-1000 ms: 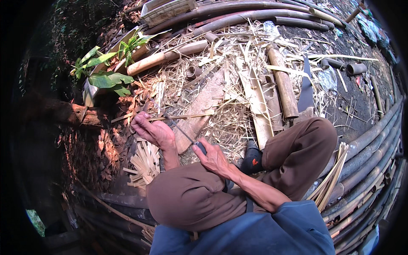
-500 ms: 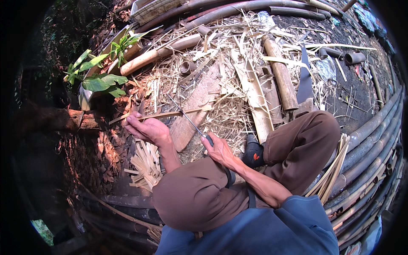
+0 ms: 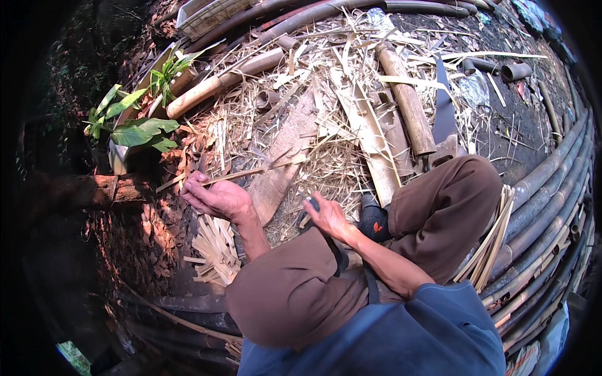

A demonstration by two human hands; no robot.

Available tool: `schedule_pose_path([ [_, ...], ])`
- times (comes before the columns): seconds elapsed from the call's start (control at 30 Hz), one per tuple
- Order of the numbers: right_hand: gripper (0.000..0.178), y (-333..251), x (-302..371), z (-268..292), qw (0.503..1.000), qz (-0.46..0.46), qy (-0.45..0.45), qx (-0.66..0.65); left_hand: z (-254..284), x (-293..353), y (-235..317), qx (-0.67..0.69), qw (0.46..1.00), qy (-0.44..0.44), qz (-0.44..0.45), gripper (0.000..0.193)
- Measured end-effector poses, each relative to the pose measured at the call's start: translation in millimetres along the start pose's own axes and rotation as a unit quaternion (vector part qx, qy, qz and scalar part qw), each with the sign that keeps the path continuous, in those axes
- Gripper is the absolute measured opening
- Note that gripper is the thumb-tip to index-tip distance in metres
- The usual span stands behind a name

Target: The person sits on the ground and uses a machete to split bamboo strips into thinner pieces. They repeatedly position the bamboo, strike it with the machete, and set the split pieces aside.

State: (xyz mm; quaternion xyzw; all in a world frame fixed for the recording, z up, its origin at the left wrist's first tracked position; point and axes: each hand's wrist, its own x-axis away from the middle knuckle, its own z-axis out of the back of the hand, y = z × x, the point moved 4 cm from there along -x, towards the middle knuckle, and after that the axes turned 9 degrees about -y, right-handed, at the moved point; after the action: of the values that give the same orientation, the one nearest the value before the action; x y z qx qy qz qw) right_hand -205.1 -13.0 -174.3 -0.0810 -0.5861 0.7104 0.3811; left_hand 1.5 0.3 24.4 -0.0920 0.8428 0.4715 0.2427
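My left hand (image 3: 216, 199) is closed around a thin bamboo strip (image 3: 263, 168), which slants up to the right past my fingers. My right hand (image 3: 329, 217) grips a knife by its dark handle (image 3: 311, 202), just above my bent knee and apart from the strip. The knife's blade does not show clearly. Beneath the strip lies a flat wooden board (image 3: 271, 188) on the littered ground. Beside my left forearm rests a pile of split bamboo pieces (image 3: 216, 249).
A split bamboo trough (image 3: 376, 147), a bamboo pole (image 3: 407, 103) and a saw blade (image 3: 444, 106) lie ahead among shavings. Long bamboo poles (image 3: 533, 213) line my right side, with a bundle of strips (image 3: 492, 244) against them. Leafy plants (image 3: 135, 128) stand at left.
My right hand has drawn the knife off the strip, back toward my knee. My left hand keeps holding the strip in about the same place. The whole view has shifted slightly.
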Motion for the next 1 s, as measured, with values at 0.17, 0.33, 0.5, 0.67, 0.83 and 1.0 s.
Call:
schedule_pose_path([
  [0.17,0.048,25.6,-10.8,1.2,0.998,-0.049,0.027,0.0,13.5,-23.0,-11.5,-0.07,0.996,-0.026,-0.058,0.021],
  [0.33,0.042,-45.8,14.6,12.5,0.999,-0.027,-0.036,-0.011,23.5,-28.6,4.5,-0.047,0.998,-0.032,0.011,0.035],
  [0.5,0.037,-129.4,33.2,13.8,0.987,0.122,-0.061,-0.083,37.2,-8.9,8.7,-0.006,0.999,-0.026,0.044,0.04],
  [0.67,0.032,-92.5,13.6,18.6,0.997,-0.006,-0.056,-0.053,30.0,7.2,10.8,0.005,0.998,-0.033,0.047,0.041],
  [0.83,0.034,-116.5,31.6,22.0,0.993,0.084,-0.054,-0.055,26.1,6.9,16.0,-0.012,0.999,-0.042,0.016,0.04],
  [1.0,0.031,-108.4,21.0,20.6,0.995,0.072,-0.054,-0.048,20.4,6.2,12.7,-0.015,0.999,-0.018,0.026,0.04],
])
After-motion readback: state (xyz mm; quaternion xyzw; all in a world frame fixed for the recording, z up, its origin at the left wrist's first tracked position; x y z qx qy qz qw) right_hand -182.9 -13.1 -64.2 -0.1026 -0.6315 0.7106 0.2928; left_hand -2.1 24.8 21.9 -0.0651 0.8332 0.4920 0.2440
